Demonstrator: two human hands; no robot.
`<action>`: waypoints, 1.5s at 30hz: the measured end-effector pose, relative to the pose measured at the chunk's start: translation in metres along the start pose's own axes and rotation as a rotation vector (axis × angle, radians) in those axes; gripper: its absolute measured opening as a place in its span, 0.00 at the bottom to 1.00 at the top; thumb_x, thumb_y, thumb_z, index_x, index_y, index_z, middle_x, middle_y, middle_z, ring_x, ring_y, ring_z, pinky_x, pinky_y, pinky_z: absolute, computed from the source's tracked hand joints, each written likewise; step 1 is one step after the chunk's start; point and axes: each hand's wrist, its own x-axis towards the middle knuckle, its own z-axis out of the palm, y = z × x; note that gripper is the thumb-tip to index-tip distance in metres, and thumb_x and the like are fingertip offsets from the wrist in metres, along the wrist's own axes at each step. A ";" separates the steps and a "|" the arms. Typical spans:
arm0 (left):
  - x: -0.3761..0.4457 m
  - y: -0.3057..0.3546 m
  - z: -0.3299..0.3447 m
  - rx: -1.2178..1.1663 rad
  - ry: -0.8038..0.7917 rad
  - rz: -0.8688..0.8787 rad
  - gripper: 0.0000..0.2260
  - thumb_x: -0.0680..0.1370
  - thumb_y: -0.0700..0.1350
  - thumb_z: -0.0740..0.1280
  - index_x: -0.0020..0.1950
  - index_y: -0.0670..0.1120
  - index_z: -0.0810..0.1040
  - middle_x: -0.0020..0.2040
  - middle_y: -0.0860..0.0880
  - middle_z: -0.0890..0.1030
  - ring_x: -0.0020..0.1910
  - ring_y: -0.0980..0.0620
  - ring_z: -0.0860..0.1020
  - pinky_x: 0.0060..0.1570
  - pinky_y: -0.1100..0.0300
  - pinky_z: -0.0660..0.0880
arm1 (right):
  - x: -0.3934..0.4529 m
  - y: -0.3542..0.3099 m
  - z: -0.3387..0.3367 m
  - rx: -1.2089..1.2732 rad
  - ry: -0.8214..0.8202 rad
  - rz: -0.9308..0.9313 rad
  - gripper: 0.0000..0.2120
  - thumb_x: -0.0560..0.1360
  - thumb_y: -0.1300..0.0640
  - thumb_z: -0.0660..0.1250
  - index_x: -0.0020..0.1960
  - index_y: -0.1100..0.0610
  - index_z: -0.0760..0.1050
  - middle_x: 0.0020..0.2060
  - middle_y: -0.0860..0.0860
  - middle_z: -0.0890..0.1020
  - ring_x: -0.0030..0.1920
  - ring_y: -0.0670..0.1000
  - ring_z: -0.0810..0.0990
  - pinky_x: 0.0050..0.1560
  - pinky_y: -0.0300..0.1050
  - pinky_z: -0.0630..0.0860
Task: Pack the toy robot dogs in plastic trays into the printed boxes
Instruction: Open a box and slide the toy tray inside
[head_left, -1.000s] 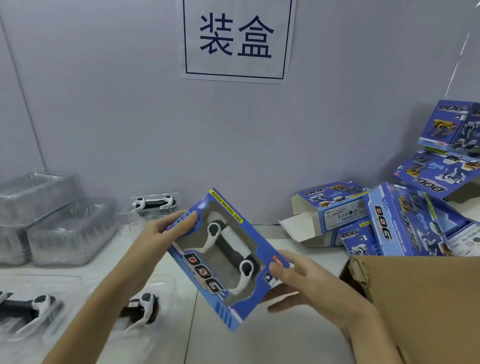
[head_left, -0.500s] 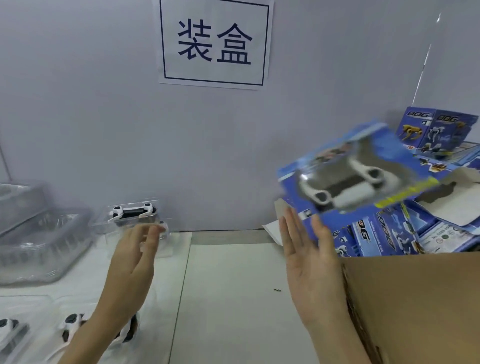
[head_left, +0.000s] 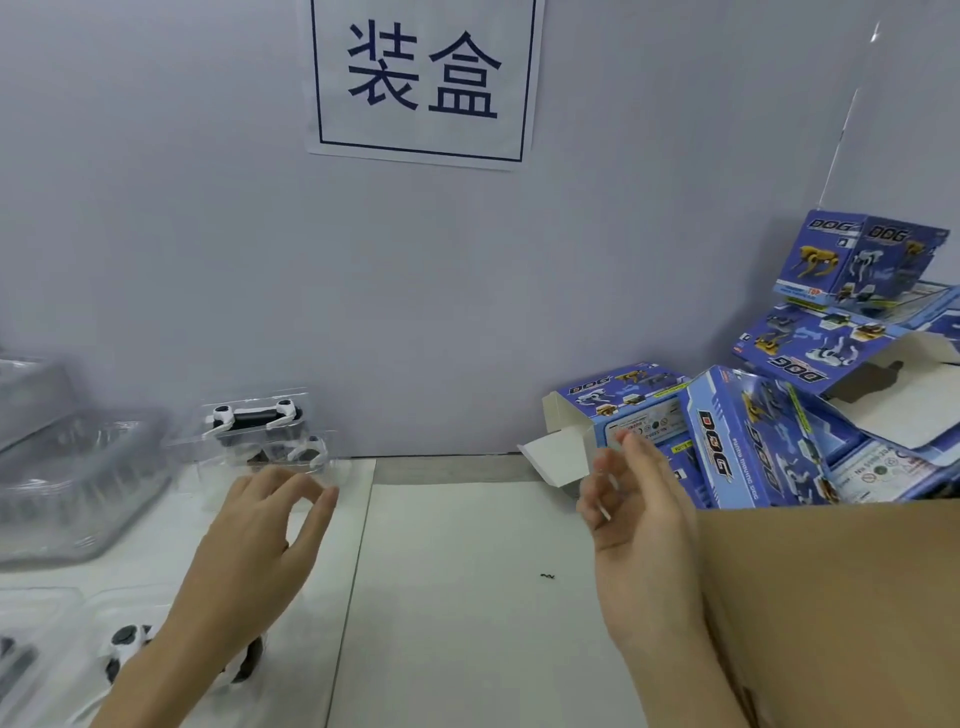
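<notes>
**Now both our hands are free, between one box and the next**

Neither hand holds anything. Our left hand (head_left: 260, 525) hovers over the white table (head_left: 467, 597) with its fingers (head_left: 317, 506) loosely curled and apart, aimed at the toy robot dog in its clear plastic tray (head_left: 260, 421) that leans against the wall. The tray sits just beyond those fingertips, near but not touching, so we judge a reach for it is the step in hand. Another dog in a tray (head_left: 130, 649) lies partly hidden under our left forearm.

Our right hand (head_left: 639, 504) is raised, palm turned inward, fingers relaxed and gripping nothing. It hangs just in front of an open printed box (head_left: 623, 410) whose white flap (head_left: 558, 457) juts toward us; whether a fingertip touches the flap, we cannot tell. More printed boxes (head_left: 758, 441) are heaped behind it, handy to that hand. A brown carton (head_left: 831, 597) stands at our right, probably for finished boxes. Empty clear trays (head_left: 78, 483) are stacked at far left, blurred.
</notes>
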 end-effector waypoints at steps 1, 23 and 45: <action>-0.001 0.001 0.000 0.020 -0.005 0.025 0.10 0.82 0.56 0.63 0.47 0.54 0.80 0.52 0.58 0.78 0.57 0.52 0.74 0.45 0.54 0.74 | 0.001 0.004 -0.001 -0.030 -0.004 0.018 0.07 0.81 0.57 0.68 0.47 0.53 0.84 0.37 0.52 0.81 0.32 0.47 0.78 0.30 0.37 0.74; -0.040 0.027 0.060 0.567 -0.238 0.648 0.17 0.64 0.57 0.82 0.30 0.53 0.76 0.26 0.56 0.74 0.23 0.53 0.74 0.25 0.62 0.71 | 0.117 -0.050 0.037 -1.488 -0.040 -0.317 0.31 0.78 0.55 0.73 0.74 0.56 0.60 0.65 0.63 0.69 0.59 0.64 0.73 0.58 0.57 0.74; -0.045 0.026 0.065 0.655 -0.273 0.590 0.21 0.59 0.61 0.83 0.26 0.53 0.74 0.23 0.55 0.72 0.19 0.54 0.72 0.29 0.61 0.57 | 0.183 -0.083 -0.066 -1.736 0.331 -0.108 0.54 0.68 0.47 0.83 0.79 0.42 0.48 0.75 0.71 0.54 0.73 0.77 0.58 0.70 0.77 0.59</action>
